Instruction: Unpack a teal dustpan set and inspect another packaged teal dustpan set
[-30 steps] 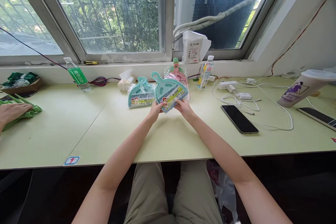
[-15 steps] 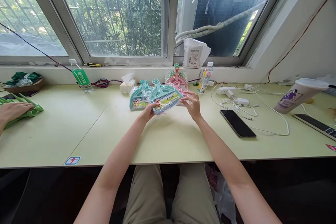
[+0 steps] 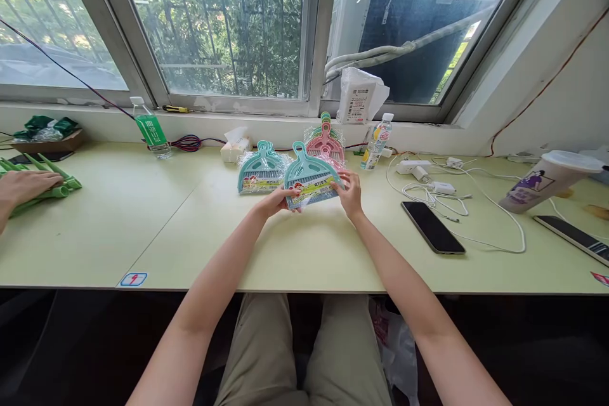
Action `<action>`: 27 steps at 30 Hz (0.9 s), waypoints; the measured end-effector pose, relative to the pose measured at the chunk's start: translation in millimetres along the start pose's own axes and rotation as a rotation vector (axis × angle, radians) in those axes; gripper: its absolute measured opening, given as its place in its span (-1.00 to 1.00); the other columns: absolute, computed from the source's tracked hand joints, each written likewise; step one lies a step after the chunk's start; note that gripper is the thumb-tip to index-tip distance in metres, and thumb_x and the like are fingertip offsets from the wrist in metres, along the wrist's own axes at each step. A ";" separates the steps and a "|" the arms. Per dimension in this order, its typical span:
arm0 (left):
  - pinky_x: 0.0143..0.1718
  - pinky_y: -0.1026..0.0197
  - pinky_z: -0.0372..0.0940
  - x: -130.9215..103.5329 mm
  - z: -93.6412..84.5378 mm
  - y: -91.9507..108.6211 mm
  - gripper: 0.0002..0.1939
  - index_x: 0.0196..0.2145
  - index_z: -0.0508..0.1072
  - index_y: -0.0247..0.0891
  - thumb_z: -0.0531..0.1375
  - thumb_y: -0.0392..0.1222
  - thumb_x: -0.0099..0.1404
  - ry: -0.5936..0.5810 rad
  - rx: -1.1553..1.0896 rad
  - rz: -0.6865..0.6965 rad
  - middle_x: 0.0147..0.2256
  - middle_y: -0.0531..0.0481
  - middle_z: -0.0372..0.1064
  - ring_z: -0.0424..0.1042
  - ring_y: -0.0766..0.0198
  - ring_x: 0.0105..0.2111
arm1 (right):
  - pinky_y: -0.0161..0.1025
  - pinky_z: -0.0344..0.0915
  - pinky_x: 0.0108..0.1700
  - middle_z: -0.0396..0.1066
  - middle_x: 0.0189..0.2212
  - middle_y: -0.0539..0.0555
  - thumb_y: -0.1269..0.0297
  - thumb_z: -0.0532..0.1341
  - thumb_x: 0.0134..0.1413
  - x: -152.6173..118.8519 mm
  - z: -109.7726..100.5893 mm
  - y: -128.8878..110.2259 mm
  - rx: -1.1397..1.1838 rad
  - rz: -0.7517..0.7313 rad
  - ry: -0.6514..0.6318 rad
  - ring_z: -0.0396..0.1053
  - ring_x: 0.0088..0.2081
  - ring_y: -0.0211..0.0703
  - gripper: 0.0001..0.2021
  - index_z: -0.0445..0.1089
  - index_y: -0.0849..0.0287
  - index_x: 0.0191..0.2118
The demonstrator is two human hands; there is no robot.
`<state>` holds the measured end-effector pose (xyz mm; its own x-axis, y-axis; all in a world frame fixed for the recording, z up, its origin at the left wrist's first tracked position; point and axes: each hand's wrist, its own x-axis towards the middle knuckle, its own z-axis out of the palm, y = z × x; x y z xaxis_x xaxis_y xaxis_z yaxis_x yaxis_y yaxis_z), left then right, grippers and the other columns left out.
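Observation:
My left hand [image 3: 275, 201] and my right hand [image 3: 349, 193] hold a teal mini dustpan-and-brush set [image 3: 310, 179] in clear wrap, one hand at each lower corner, just above the pale green table [image 3: 304, 247]. Another wrapped teal set [image 3: 261, 169] lies flat to its left. A stack of pink and green sets [image 3: 325, 141] lies behind it near the windowsill.
A black phone [image 3: 432, 235], white chargers and cables [image 3: 442, 188], a drink cup [image 3: 545, 181] and a second phone [image 3: 573, 236] sit to the right. Two bottles [image 3: 150, 130] [image 3: 375, 143], a tissue pack [image 3: 234, 147] and a white parcel [image 3: 358, 96] line the back. Another person's hand [image 3: 21, 187] rests on green items at far left.
My right hand had let go of the teal set's corner and has taken hold of it again. The set is now held upright, facing me.

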<state>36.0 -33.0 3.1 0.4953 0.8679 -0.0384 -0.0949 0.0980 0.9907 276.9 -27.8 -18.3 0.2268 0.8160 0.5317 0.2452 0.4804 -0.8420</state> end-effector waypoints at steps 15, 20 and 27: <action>-0.10 0.14 0.36 0.4 31.1 -0.7 0.21 0.38 -0.13 -0.07 0.43 -0.32 -0.10 0.204 0.171 0.308 0.14 -0.25 0.28 0.49 0.16 -0.16 | -0.21 0.45 -0.29 0.51 -0.27 0.04 0.14 0.42 -0.34 12.2 -12.9 22.4 0.387 0.445 0.005 0.45 -0.32 -0.17 -0.53 0.37 0.12 -0.20; -0.36 0.21 0.36 14.0 21.8 -10.3 -0.30 0.25 0.22 -0.24 0.27 -0.19 0.17 0.474 0.183 0.296 -0.22 -0.09 0.47 0.45 0.31 -0.51 | -0.14 0.44 -0.17 0.51 -0.23 0.03 0.07 0.41 -0.31 5.5 -2.5 14.0 0.352 0.421 -0.102 0.47 -0.24 -0.13 -0.46 0.33 0.09 -0.12; -0.57 0.30 0.22 8.3 12.1 -2.8 -0.62 -0.13 0.39 -0.26 0.35 -0.20 0.08 0.501 0.238 0.274 -0.31 -0.02 0.47 0.36 0.40 -0.67 | 0.00 0.39 -0.02 0.51 -0.26 0.03 -0.01 0.47 -0.40 8.2 -4.8 19.7 0.265 0.380 -0.205 0.47 -0.19 -0.06 -0.38 0.26 0.08 -0.17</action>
<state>50.9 -32.0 1.6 0.0094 0.9750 0.2220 0.0628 -0.2221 0.9730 288.2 -13.2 -30.2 0.0574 0.9826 0.1766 -0.0729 0.1805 -0.9809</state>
